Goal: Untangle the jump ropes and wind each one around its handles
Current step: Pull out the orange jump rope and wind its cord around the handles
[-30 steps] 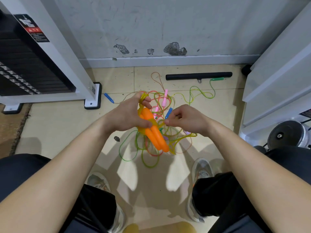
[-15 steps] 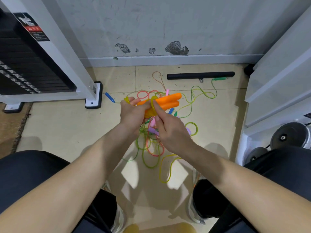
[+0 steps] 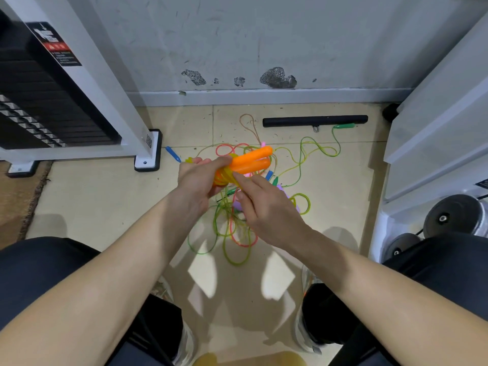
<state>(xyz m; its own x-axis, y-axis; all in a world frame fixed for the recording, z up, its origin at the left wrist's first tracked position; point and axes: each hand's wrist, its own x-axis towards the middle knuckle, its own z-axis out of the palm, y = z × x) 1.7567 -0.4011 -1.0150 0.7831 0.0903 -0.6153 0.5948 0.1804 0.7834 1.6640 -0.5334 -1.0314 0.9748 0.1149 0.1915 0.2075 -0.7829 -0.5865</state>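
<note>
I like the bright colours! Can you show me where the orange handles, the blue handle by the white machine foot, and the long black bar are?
orange handles (image 3: 250, 159): head view, on the middle of the upper handle.
blue handle (image 3: 173, 154): head view, on its middle.
black bar (image 3: 314, 120): head view, on the middle of its length.

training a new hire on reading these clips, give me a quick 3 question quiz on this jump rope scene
1. True or false: the orange handles lie on the floor.
2. Which hand grips the orange handles at their wrapped end?
A. left hand
B. right hand
C. neither
3. Fill in: the black bar lies near the ____, beyond the rope tangle.

Key:
1. False; both handles are held side by side above the floor.
2. A; the right hand pinches the yellow cord at the wraps.
3. Wall.
</note>
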